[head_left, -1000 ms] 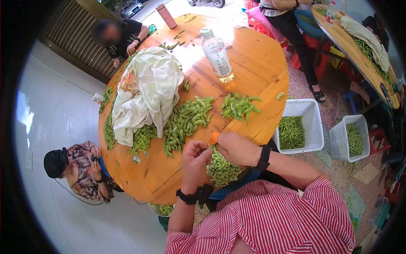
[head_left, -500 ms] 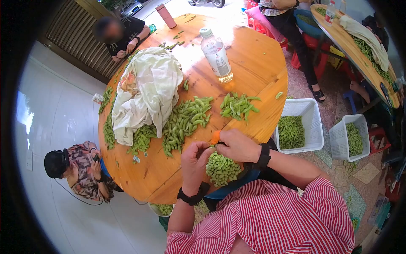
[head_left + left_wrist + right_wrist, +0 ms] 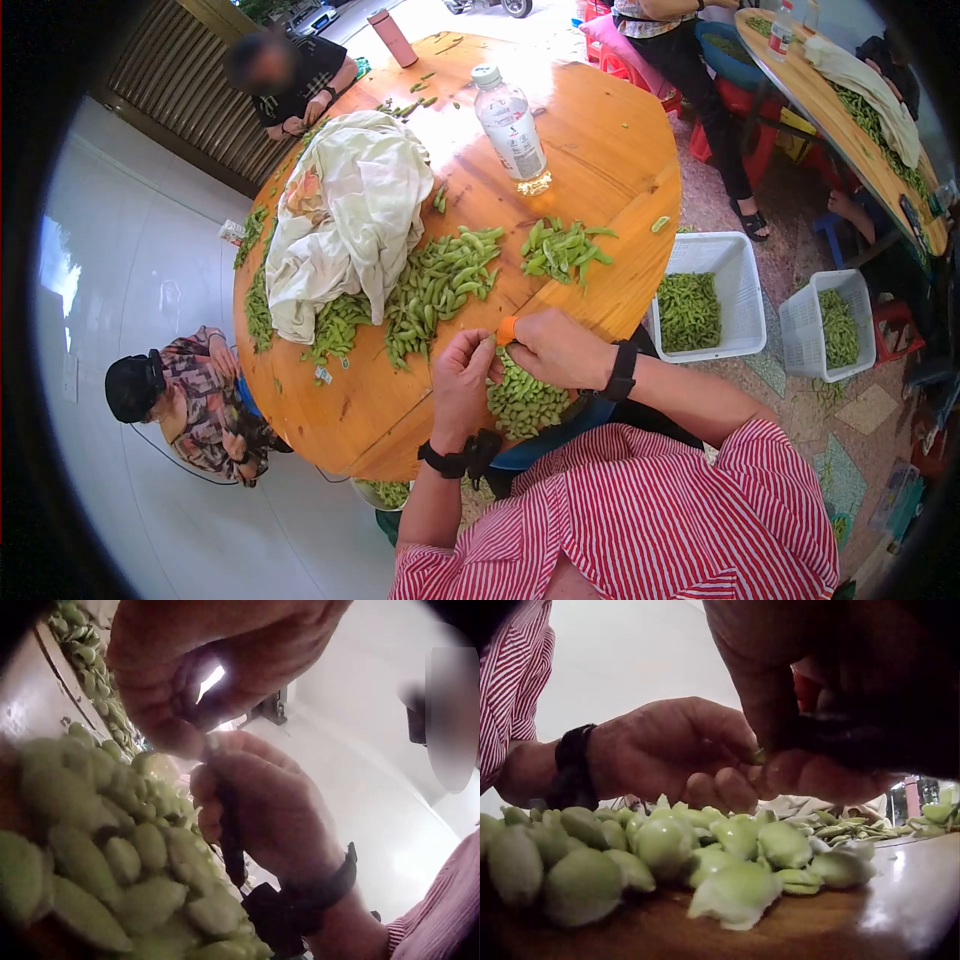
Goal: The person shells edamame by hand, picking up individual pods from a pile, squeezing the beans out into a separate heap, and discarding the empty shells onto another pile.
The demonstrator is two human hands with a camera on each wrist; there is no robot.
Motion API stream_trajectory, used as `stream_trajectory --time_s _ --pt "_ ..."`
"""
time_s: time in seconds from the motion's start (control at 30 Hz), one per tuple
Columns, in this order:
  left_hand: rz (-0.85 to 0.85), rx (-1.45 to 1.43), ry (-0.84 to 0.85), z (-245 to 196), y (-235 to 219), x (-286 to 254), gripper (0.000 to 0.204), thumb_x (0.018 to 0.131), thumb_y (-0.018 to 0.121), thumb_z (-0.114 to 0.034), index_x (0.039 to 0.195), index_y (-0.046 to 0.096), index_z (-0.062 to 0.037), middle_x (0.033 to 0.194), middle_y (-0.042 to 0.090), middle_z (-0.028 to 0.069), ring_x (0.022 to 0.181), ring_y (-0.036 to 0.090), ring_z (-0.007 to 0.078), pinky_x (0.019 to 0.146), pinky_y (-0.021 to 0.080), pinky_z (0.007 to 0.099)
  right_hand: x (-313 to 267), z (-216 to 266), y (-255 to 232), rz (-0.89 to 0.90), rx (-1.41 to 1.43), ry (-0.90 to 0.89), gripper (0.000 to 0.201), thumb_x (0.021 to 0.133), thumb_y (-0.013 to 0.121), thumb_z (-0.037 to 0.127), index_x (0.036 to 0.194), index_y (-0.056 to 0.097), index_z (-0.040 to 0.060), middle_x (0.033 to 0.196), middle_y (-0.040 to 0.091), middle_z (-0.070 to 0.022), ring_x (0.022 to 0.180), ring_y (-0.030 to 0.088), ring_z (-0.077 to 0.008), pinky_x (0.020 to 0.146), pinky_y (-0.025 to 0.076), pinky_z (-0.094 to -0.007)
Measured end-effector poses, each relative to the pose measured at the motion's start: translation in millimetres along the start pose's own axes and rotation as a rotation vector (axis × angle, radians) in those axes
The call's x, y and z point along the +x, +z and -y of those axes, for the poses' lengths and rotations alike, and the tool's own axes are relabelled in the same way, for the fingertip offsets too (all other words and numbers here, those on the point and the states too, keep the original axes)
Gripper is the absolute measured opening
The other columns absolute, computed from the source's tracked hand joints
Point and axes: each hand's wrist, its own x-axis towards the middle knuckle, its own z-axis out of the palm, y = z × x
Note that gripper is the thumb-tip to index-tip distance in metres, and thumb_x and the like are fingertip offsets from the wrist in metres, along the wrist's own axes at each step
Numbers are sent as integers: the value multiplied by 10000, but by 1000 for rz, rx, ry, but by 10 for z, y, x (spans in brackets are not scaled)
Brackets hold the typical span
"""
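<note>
My left hand [image 3: 463, 378] and right hand [image 3: 562, 350] meet at the table's near edge, fingertips close together. The left thumb and fingers pinch a small green pod [image 3: 760, 756], mostly hidden behind the fingertips. Curled in my right hand is a small hand tool with an orange part [image 3: 507, 330]; in the left wrist view a dark, narrow handle [image 3: 231, 832] shows along its fingers. What kind of tool it is I cannot tell. Right below both hands lies a heap of short, plump green pods [image 3: 527, 400], some with pale ends in the right wrist view.
On the round wooden table [image 3: 610, 130] are long green pods [image 3: 440, 285], a smaller pod pile [image 3: 566, 252], a cream cloth [image 3: 345, 210], a drink bottle [image 3: 512, 130] and a pink tumbler [image 3: 392, 38]. White baskets [image 3: 745, 335] of pods stand at right. Two people sit across and left.
My hands stay over the heap, fingers shifting slightly; the left hand has turned a little and moved slightly up. The person at left has lowered a hand.
</note>
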Motion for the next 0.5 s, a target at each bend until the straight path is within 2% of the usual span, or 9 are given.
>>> stream_trajectory --time_s 0.2,0.3,0.33,0.37,0.4,0.47,0.5 --pt "-16 2 43 60 -49 14 124 935 557 -16 1046 611 -3 801 635 19 645 582 83 596 486 226 54 26 -53 35 -74 4 200 851 608 164 795 574 -25 749 624 -237 752 635 -425 677 508 -501" --pt "-58 108 70 60 -35 -18 139 915 593 -20 1045 632 9 839 654 22 659 581 78 614 481 221 89 -126 -88 -13 -139 37 216 849 624 195 796 585 -11 786 623 -222 772 632 -412 688 507 -492" --pt "-60 107 70 88 -52 -35 139 915 593 -20 1045 632 9 839 654 22 659 581 78 614 481 221 112 -165 -132 -101 -178 39 187 848 629 185 833 587 3 776 614 -209 769 626 -401 675 498 -481" --pt "-55 276 156 131 -76 -56 146 900 608 -26 1036 640 19 835 655 34 676 590 88 620 480 226 135 -204 -184 -189 -217 41 165 847 634 175 870 590 18 767 604 -195 765 621 -391 662 489 -471" --pt "-51 446 242 150 -96 -66 156 885 623 -32 1026 648 29 832 657 46 693 600 99 627 480 230 162 -232 -259 -188 -216 37 165 847 634 175 870 590 18 767 604 -195 765 621 -391 662 489 -471" --pt "-12 516 259 75 -134 -98 166 873 642 -42 1021 657 29 814 659 66 688 605 110 624 481 243 238 -258 -431 -298 -329 93 145 847 626 160 890 603 23 814 608 -185 783 623 -383 663 493 -472" --pt "34 584 272 38 -164 -112 177 860 661 -52 1017 667 30 795 661 86 683 610 121 622 481 256 274 -282 -499 -297 -324 84 145 847 626 160 890 603 23 814 608 -185 783 623 -383 663 493 -472"
